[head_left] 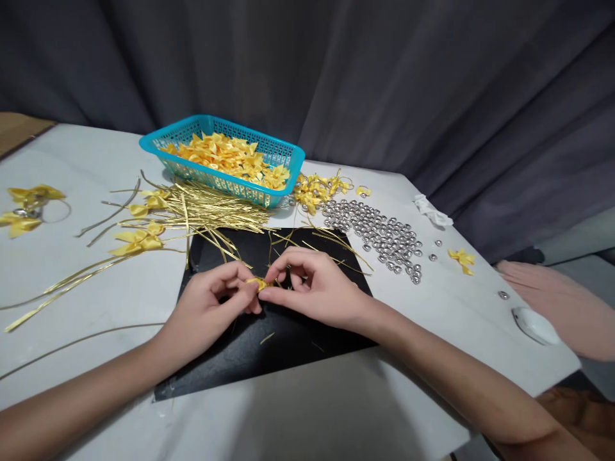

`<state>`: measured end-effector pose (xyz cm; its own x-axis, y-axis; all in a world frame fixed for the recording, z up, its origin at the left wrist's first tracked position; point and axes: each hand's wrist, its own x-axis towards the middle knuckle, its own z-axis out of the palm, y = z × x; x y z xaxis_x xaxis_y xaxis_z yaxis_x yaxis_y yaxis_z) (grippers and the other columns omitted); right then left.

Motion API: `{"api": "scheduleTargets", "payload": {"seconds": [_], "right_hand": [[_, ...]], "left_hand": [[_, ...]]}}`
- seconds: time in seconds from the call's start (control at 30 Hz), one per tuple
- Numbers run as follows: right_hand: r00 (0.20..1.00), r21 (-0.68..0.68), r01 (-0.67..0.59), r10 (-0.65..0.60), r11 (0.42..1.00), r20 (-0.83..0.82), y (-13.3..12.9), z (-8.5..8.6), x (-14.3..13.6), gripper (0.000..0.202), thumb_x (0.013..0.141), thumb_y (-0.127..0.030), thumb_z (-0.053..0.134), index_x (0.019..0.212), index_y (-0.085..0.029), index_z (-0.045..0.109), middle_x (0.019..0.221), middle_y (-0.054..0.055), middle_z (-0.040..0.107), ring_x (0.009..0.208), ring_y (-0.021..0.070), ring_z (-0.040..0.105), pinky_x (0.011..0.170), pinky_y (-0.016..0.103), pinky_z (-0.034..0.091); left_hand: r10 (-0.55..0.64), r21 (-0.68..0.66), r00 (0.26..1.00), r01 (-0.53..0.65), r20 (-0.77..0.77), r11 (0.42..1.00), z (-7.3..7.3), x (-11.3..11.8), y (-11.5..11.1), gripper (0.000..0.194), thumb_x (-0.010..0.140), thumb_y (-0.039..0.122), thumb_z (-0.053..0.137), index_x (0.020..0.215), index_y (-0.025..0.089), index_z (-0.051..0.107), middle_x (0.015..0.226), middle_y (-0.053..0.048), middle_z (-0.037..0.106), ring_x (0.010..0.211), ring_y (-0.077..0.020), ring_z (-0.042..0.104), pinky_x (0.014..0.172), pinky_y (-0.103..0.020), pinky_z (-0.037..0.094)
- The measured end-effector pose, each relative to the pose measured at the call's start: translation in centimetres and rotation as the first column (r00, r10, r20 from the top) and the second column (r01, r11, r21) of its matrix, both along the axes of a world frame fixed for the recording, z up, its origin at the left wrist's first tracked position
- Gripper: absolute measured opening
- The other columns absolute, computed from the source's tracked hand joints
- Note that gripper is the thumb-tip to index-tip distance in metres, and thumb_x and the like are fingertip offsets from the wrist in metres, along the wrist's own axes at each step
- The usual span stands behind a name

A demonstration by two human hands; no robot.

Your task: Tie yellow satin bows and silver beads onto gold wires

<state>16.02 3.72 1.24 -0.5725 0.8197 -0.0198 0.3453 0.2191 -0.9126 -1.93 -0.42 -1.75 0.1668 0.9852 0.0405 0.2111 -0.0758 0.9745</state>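
Between my two hands is a small yellow ribbon bow (257,282), mostly covered by the fingers. My left hand (211,301) pinches its left side with thumb and forefinger. From the right, my right hand (312,285) pinches the other side, its remaining fingers curled. Both hands are over a black mat (283,352), on which thin gold strips (331,253) and small gold scraps lie. Just beyond the mat is a heap of gold twist ties (216,208). What the fingertips do to the bow's underside is hidden.
A blue basket (221,178) of yellow bows stands at the back. Silver heart-shaped beads (379,234) spread to its right, near finished-looking yellow bows (314,192). More bows (137,240) lie left. A white computer mouse (534,325) sits near the right edge, before a dark curtain (307,64).
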Motion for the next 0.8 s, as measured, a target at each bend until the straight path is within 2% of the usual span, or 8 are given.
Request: {"api": "scheduleTargets", "payload": {"seconds": [0.13,0.27,0.37,0.47,0.57,0.67,0.73,0.8], "right_hand": [[1.0,0.09,0.0,0.001,0.996,-0.016,0.03,-0.16,-0.12,0.007,0.08,-0.015,0.065,0.074,-0.013,0.066,0.071,-0.002,0.053,0.055,0.0048,0.04,0.05,0.02,0.03],[0.993,-0.175,0.015,-0.036,0.984,-0.117,0.13,0.13,0.12,0.014,0.079,-0.027,0.067,0.079,-0.015,0.059,0.062,-0.006,0.045,0.049,0.0049,0.032,0.045,0.019,0.023],[0.958,-0.519,-0.095,-0.064,0.849,-0.281,0.34,0.24,0.41,0.028,0.075,-0.038,0.071,0.082,-0.017,0.054,0.059,-0.008,0.037,0.046,0.0041,0.025,0.041,0.018,0.018],[0.942,-0.648,-0.184,-0.055,0.739,-0.33,0.5,0.23,0.49,0.032,0.073,-0.041,0.071,0.08,-0.017,0.052,0.06,-0.009,0.035,0.045,0.0036,0.021,0.039,0.018,0.017],[0.982,-0.512,-0.1,0.0,0.853,-0.191,0.38,0.25,0.34,0.032,0.074,-0.043,0.071,0.08,-0.017,0.053,0.063,-0.007,0.04,0.047,0.0045,0.029,0.04,0.019,0.02],[0.994,-0.227,0.024,-0.046,0.974,-0.095,0.03,0.27,0.2,0.032,0.073,-0.04,0.074,0.083,-0.016,0.055,0.072,-0.004,0.047,0.05,0.0044,0.033,0.044,0.02,0.025],[0.991,0.012,0.096,-0.094,0.995,-0.098,-0.24,0.19,0.25,0.026,0.077,-0.036,0.071,0.084,-0.016,0.057,0.077,-0.003,0.048,0.05,0.0039,0.032,0.046,0.021,0.027],[0.994,0.269,0.088,-0.066,0.959,-0.091,-0.43,-0.02,0.41,0.02,0.08,-0.032,0.069,0.085,-0.016,0.059,0.081,-0.001,0.051,0.05,0.0046,0.034,0.048,0.021,0.031]], "left_hand": [[-0.005,0.001,1.0,0.005,-0.014,1.0,0.03,0.04,0.08,0.022,0.084,0.031,0.056,0.064,0.02,0.059,0.054,0.003,0.066,0.052,-0.0101,0.062,0.054,-0.017,0.048],[0.027,-0.004,0.999,-0.027,-0.026,1.0,0.14,0.09,-0.01,0.022,0.082,0.03,0.056,0.062,0.02,0.057,0.053,0.003,0.066,0.051,-0.0103,0.062,0.053,-0.018,0.048],[0.043,-0.01,0.999,-0.043,-0.032,0.999,0.24,0.19,-0.02,0.023,0.083,0.031,0.056,0.062,0.02,0.055,0.052,0.003,0.066,0.05,-0.011,0.061,0.052,-0.019,0.048],[0.034,-0.001,0.999,-0.035,-0.04,0.999,0.29,0.27,0.04,0.023,0.083,0.032,0.056,0.062,0.021,0.056,0.053,0.002,0.066,0.051,-0.0121,0.061,0.052,-0.02,0.048],[0.035,-0.004,0.998,-0.036,-0.044,0.999,0.24,0.23,0.05,0.023,0.082,0.032,0.056,0.063,0.021,0.056,0.053,0.002,0.066,0.051,-0.0129,0.061,0.053,-0.021,0.048],[0.045,-0.016,0.998,-0.046,-0.042,0.999,0.25,0.16,-0.02,0.022,0.082,0.032,0.056,0.063,0.021,0.055,0.053,0.002,0.066,0.051,-0.0131,0.062,0.053,-0.022,0.048],[0.053,-0.013,0.998,-0.054,-0.043,0.998,0.33,0.16,-0.05,0.023,0.081,0.033,0.056,0.061,0.021,0.055,0.052,0.002,0.065,0.051,-0.0128,0.061,0.052,-0.021,0.047],[0.062,-0.009,0.997,-0.062,-0.037,0.998,0.42,0.19,-0.06,0.023,0.08,0.033,0.056,0.061,0.021,0.054,0.051,0.002,0.064,0.05,-0.0123,0.06,0.051,-0.021,0.047]]}}
